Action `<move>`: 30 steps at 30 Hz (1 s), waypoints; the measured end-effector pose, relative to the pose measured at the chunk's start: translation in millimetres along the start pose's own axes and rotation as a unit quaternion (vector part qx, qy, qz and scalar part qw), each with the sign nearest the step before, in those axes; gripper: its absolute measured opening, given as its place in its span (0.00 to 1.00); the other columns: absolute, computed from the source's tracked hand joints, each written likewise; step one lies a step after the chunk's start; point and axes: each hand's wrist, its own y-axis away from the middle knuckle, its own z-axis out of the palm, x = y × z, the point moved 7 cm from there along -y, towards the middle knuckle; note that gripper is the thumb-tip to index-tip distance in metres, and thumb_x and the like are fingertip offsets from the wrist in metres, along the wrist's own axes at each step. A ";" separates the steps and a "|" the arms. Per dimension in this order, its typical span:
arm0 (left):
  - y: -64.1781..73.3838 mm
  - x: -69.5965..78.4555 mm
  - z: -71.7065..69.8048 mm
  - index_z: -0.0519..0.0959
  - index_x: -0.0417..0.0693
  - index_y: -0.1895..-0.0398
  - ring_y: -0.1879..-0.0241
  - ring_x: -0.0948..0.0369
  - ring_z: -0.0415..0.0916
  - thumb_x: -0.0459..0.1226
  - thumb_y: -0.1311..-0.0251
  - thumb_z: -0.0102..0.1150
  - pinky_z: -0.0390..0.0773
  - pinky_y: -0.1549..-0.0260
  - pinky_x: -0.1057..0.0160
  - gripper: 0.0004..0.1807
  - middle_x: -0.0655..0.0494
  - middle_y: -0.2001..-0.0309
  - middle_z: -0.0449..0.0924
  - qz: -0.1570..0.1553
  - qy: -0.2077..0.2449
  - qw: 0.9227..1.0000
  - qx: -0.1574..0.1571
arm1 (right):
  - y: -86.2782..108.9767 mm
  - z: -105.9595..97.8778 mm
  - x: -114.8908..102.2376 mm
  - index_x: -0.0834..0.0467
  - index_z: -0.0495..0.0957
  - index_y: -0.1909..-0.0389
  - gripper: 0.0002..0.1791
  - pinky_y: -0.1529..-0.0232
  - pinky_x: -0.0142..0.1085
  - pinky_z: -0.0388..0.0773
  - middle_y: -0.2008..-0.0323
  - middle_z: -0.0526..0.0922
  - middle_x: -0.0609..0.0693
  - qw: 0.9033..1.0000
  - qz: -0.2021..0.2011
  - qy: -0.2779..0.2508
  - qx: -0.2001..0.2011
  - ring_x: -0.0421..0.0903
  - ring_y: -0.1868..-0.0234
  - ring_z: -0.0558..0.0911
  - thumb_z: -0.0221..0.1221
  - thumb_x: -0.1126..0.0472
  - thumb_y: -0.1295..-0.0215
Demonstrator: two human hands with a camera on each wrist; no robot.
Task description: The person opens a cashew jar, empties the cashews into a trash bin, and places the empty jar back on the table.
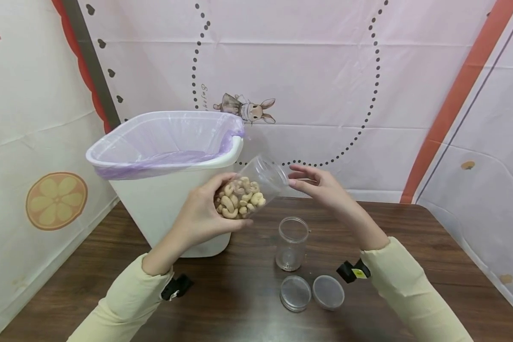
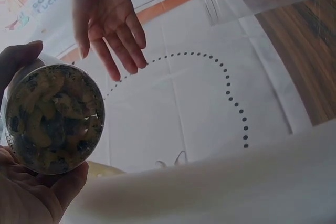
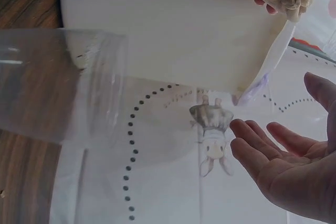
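Note:
My left hand (image 1: 207, 206) grips a clear plastic jar (image 1: 267, 175) around its lower part, tilted with its mouth up and to the right. Cashews (image 1: 239, 197) fill roughly its bottom half. In the left wrist view the round base of the jar (image 2: 55, 119) faces the camera, with fingers and thumb curled about it. My right hand (image 1: 320, 185) hovers by the jar's mouth, fingers spread and slightly bent, holding nothing. The right wrist view shows that hand (image 3: 294, 161) with its palm turned up. Below, a second clear jar (image 1: 290, 244) stands upright on the table without a lid.
A white trash bin (image 1: 166, 204) with a purple-tinted liner stands at the left, close behind the left hand. Two round clear lids (image 1: 296, 292) (image 1: 328, 291) lie on the brown wooden table (image 1: 239, 304) in front of the standing jar. A printed cloth (image 1: 316, 85) hangs behind.

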 end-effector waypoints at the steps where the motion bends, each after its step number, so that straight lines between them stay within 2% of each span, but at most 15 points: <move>1: 0.9 0.2 -2.5 0.69 0.43 0.44 0.57 0.59 0.76 0.40 0.72 0.77 0.77 0.58 0.61 0.44 0.52 0.52 0.76 0.000 -0.001 1.000 0.002 | -1.8 0.8 -2.4 0.57 0.62 0.36 0.30 0.41 0.49 0.64 0.42 0.70 0.58 1.000 -0.002 0.003 0.000 0.54 0.41 0.70 0.55 0.53 0.38; 10: 7.0 2.7 -23.3 0.70 0.47 0.44 0.57 0.61 0.75 0.42 0.73 0.77 0.76 0.57 0.62 0.44 0.56 0.52 0.76 -0.014 -0.007 1.000 0.012 | -13.4 8.8 -23.3 0.53 0.60 0.35 0.30 0.41 0.47 0.64 0.42 0.70 0.56 1.000 -0.018 -0.001 -0.002 0.51 0.41 0.70 0.53 0.51 0.37; 15: 9.4 6.8 -35.5 0.71 0.48 0.45 0.57 0.63 0.75 0.40 0.73 0.78 0.75 0.57 0.62 0.43 0.57 0.53 0.77 -0.009 -0.018 1.000 0.022 | -20.3 15.2 -33.6 0.52 0.59 0.34 0.31 0.41 0.46 0.65 0.41 0.69 0.55 1.000 -0.019 -0.018 -0.007 0.50 0.42 0.70 0.53 0.50 0.37; 25: 12.6 12.1 -52.5 0.70 0.46 0.45 0.58 0.63 0.75 0.39 0.72 0.77 0.73 0.58 0.72 0.42 0.56 0.54 0.79 0.000 -0.029 0.999 0.033 | -38.1 29.0 -51.8 0.53 0.53 0.32 0.33 0.41 0.46 0.64 0.40 0.67 0.58 0.999 -0.031 -0.041 -0.008 0.51 0.42 0.70 0.51 0.52 0.36; 30: 14.1 15.0 -65.4 0.71 0.49 0.45 0.58 0.64 0.75 0.40 0.72 0.78 0.71 0.59 0.75 0.42 0.57 0.55 0.79 0.000 -0.042 0.998 0.044 | -45.9 34.4 -60.2 0.52 0.53 0.32 0.32 0.41 0.45 0.64 0.40 0.67 0.58 0.999 -0.032 -0.041 -0.004 0.51 0.41 0.69 0.51 0.52 0.35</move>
